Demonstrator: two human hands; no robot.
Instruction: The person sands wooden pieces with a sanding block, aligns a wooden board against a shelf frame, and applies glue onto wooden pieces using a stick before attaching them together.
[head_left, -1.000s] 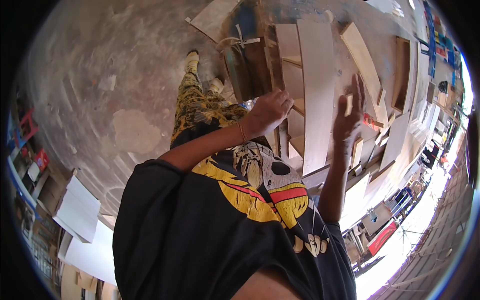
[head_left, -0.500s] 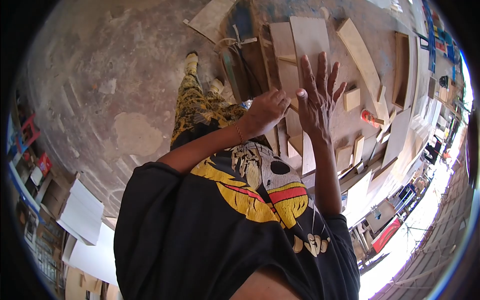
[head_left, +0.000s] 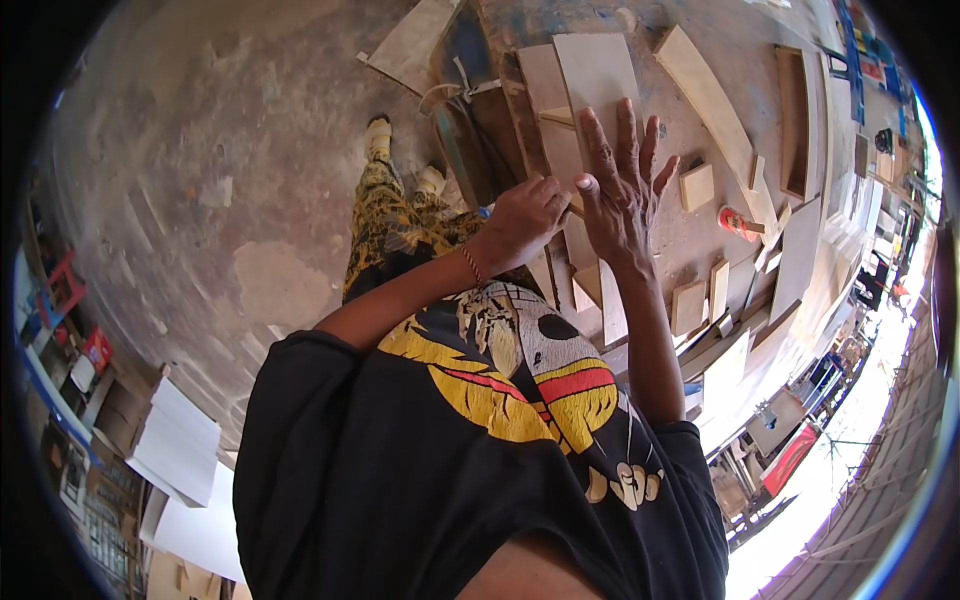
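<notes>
My left hand [head_left: 522, 222] has its fingers closed in a pinch beside the long wooden boards. What sits between the fingertips, if anything, is hidden; a thin wooden strip [head_left: 575, 210] shows just past them. My right hand [head_left: 622, 205] is palm down with fingers spread over the right edge of a pale flat board [head_left: 592, 70]. Whether its palm touches wood I cannot tell. Between the boards another short wooden strip [head_left: 557, 117] lies crosswise.
A curved plank [head_left: 715, 115], a square wood block [head_left: 697, 187] and a red can [head_left: 735, 222] lie to the right, with an open wooden box frame [head_left: 793, 120] beyond. White sheets [head_left: 175, 440] stand at lower left. The floor [head_left: 240, 150] is stained concrete.
The view has shifted slightly, so the boards and both hands appear a little further left. My left hand stays closed and my right hand stays spread.
</notes>
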